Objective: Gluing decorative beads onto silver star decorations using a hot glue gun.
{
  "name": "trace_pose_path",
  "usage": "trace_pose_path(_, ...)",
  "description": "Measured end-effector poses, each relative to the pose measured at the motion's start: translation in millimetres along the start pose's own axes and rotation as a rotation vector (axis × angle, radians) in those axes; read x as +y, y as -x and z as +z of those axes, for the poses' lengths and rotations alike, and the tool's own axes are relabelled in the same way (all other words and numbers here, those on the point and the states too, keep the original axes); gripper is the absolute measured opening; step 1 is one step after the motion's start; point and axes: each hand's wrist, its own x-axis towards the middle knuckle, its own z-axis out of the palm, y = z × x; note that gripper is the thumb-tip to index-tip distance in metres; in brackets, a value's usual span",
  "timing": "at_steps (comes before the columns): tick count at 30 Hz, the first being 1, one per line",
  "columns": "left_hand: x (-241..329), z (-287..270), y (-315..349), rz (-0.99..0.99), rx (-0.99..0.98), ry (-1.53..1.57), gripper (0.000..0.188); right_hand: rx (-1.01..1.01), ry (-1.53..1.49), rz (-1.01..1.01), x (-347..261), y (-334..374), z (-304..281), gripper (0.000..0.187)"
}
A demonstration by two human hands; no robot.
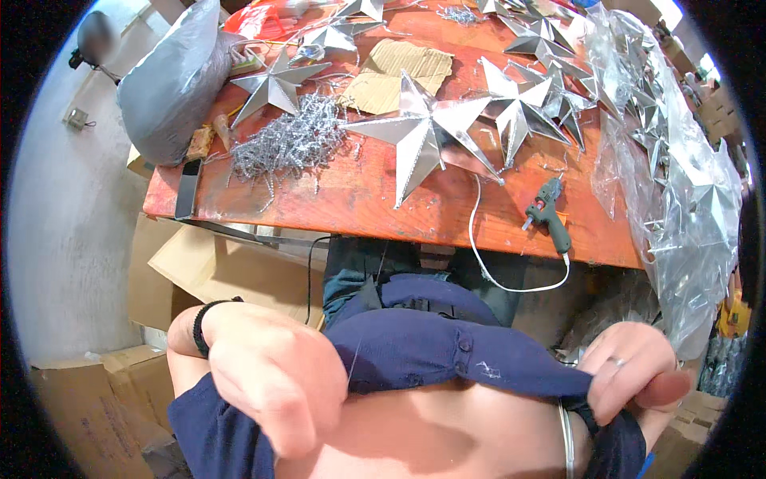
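Observation:
My left hand (275, 367), with a black cord bracelet at the wrist, is raised beside my dark blue shirt (407, 351). Its fingers curl downward, slightly blurred, and what they hold, if anything, is hidden. A thin thread-like line runs near it. On the other side, my right hand (634, 371), wearing a ring, is closed by the edge of the shirt; I cannot tell what it grips. Both hands are off the table. Ahead lies a large silver five-pointed star (423, 132), with a dark green glue gun (548, 215) to its right, trailing a white cord.
More silver stars (275, 84) and a pile of silver tinsel (291, 140) cover the red-brown table (319, 203). A cardboard piece (399, 76) lies behind. Clear plastic bags with stars (694, 199) hang over the right edge. Cardboard boxes (88, 399) stand at lower left.

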Motion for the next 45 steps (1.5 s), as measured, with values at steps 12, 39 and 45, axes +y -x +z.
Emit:
trace_pose_path(12,77.5,5.4,-26.4,-0.097,-0.589,0.137,0.018,-0.508,0.141,-0.064,-56.4,-28.6,49.3,0.038)
trace_pose_path(39,-119.3,-126.7,127.0,-0.256,1.424,-0.364,0.014,1.045,1.093,0.317,178.8,-82.1,-103.7,0.033)
trace_pose_path(45,-110.4,-141.2,135.3,-0.108,1.606,-0.638,0.016,0.749,0.697,0.313,183.7,-79.4,-60.2,0.042)
